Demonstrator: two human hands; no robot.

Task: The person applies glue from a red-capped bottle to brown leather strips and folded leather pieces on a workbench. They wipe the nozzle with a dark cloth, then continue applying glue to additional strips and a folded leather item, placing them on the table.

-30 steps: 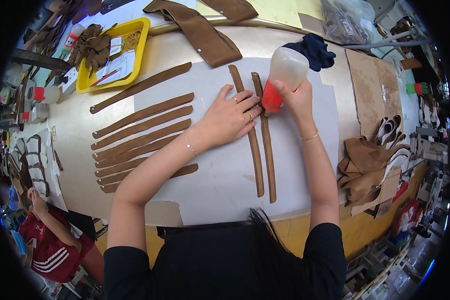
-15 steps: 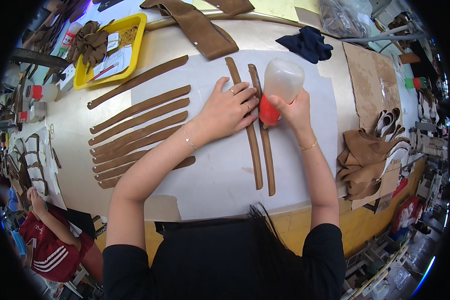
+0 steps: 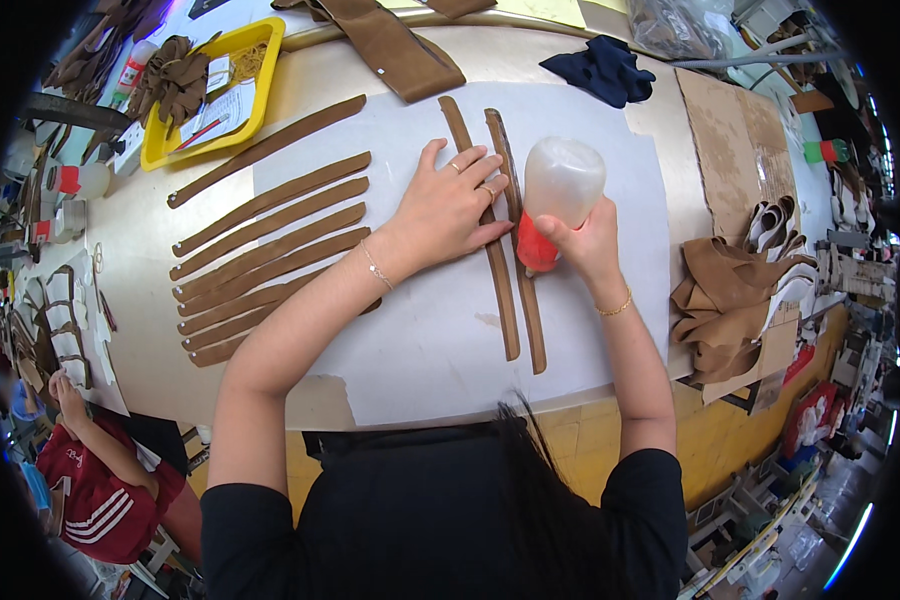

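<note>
My right hand [image 3: 587,243] is wrapped round a translucent squeeze bottle [image 3: 566,180] with a red neck, held nozzle down. Its tip meets the right one of two narrow brown strips [image 3: 534,322], or hovers just over it; I cannot tell which. A darker, wet-looking streak shows on the far part of that strip. Fingers spread, my left hand [image 3: 452,203] lies flat across the left strip [image 3: 501,300], its fingertips close to the right one. Both strips rest on a pale sheet [image 3: 420,370].
Several similar strips [image 3: 270,230] lie in a row on the left. Behind them stands a yellow tray [image 3: 261,105]. A wide brown piece [image 3: 400,55] and dark cloth [image 3: 605,72] lie at the back. Brown pieces [image 3: 720,300] are heaped on the right. Another person [image 3: 110,480] sits at lower left.
My right hand has brought the bottle nearer to me along the right strip. My left hand stays on the left strip. The whole view has shifted slightly.
</note>
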